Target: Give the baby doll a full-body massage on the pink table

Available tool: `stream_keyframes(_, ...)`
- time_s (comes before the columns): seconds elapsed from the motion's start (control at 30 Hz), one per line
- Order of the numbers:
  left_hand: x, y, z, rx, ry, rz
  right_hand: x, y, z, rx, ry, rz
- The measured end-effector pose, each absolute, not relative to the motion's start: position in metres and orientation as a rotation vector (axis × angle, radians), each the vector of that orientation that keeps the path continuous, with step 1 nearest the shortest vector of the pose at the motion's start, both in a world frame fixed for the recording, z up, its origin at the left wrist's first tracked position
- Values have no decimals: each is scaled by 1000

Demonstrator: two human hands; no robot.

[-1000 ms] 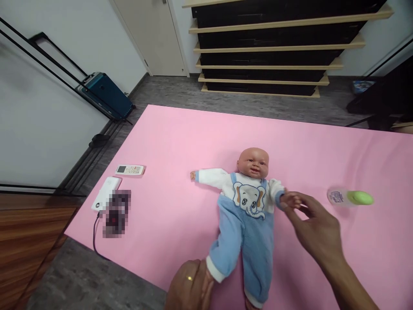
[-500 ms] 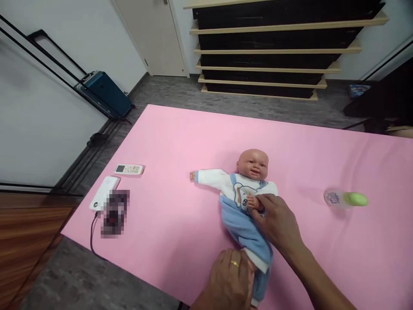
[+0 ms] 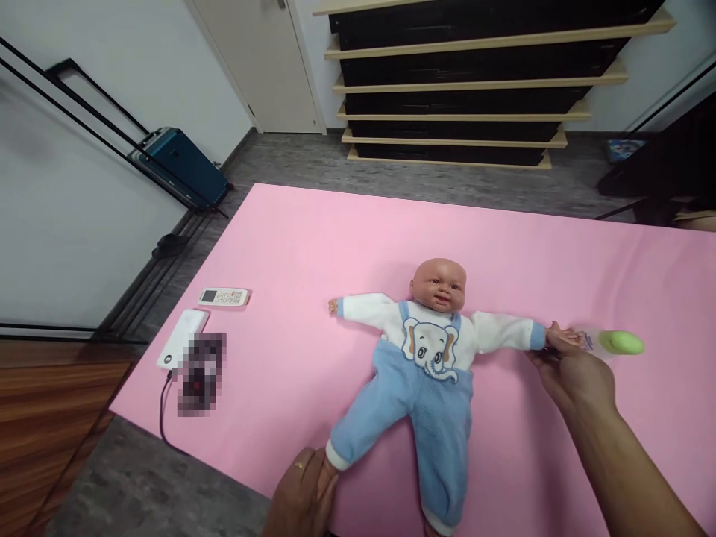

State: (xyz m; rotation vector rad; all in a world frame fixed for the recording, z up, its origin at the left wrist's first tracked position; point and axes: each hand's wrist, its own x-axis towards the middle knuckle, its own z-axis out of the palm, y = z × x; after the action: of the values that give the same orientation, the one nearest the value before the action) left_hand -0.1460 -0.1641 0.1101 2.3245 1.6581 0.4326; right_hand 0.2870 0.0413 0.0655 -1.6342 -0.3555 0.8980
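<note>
A baby doll (image 3: 428, 373) lies on its back on the pink tabletop (image 3: 313, 253), wearing a white and blue outfit with an elephant on the chest. Its arms are stretched out sideways and its legs are spread. With closed fingers, my left hand (image 3: 302, 488) grips the doll's foot at the lower left. My right hand (image 3: 579, 377) is closed around the doll's other hand, at the end of the arm stretched to the right. Just beyond those fingers lies a clear bottle with a green cap (image 3: 622, 342), partly hidden by my hand and the doll's.
To the left lie a white remote control (image 3: 224, 297), a white power bank (image 3: 183, 338) with a dark cable, and a pixelated dark object (image 3: 201, 373). Past the table are a blue suitcase (image 3: 182, 168) and a stack of black panels with wooden edges (image 3: 447, 74).
My right hand has drawn the doll's arm from its chest out to the right. The left hand has moved the doll's leg leftward, spreading the legs and uncovering the elephant.
</note>
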Motion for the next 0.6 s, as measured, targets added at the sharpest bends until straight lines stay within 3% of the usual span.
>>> stream_keyframes(0.13, -140, -164, 88, 2200, 1712, 352, 306, 46, 38, -1403, 53, 1090)
stream_keyframes(0.3, -139, -171, 73, 2070, 1767, 330, 317, 38, 20, -1361, 188, 1159)
stream_keyframes(0.6, -164, -182, 67, 2154, 1729, 349, 307, 33, 31, -1692, 170, 1091)
